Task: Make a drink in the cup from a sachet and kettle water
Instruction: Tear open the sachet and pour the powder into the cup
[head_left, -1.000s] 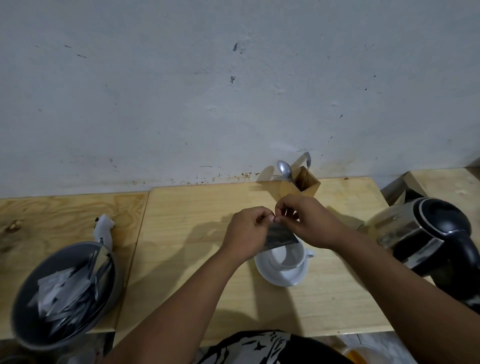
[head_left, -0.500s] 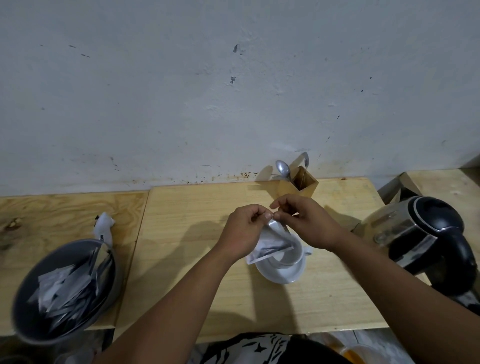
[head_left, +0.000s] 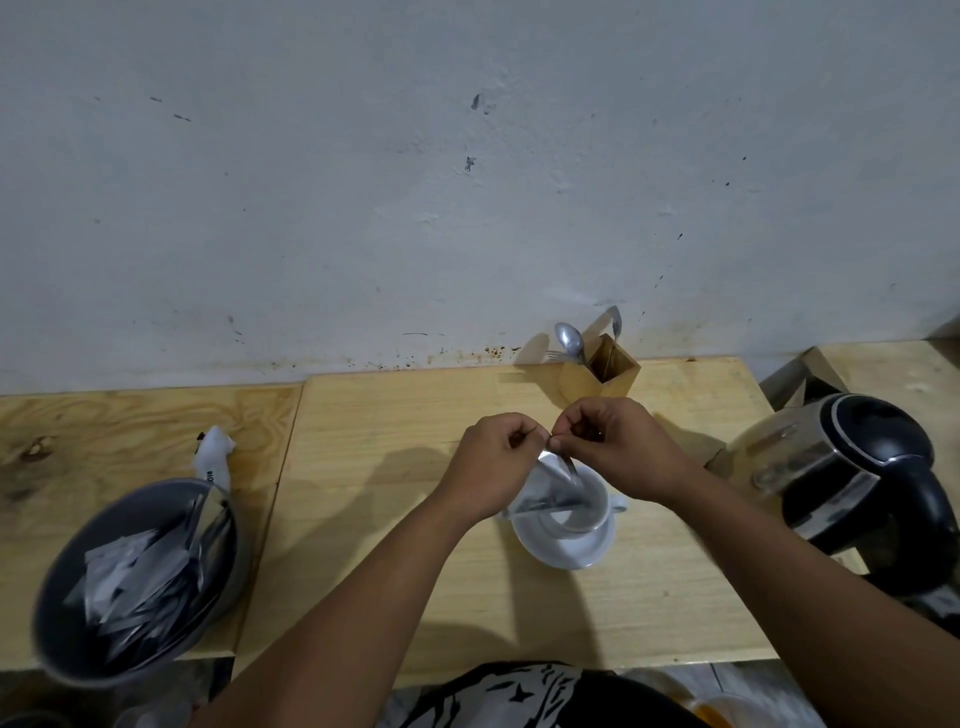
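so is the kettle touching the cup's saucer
Apart. The head view shows a strip of bare wooden table between the kettle and the saucer under the cup.

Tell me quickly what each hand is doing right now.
Left hand: closed, pinching the top edge of the small silvery foil sachet over the white ceramic cup.
Right hand: closed, pinching the same sachet's top edge.

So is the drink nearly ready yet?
Not yet. Done: the cup sits on its saucer, and one sachet has been picked. In hand: both hands, left and right, pinch the sachet's top over the cup. Whether powder is in the cup is unclear. Left: pouring from the kettle, probably stirring with a spoon.
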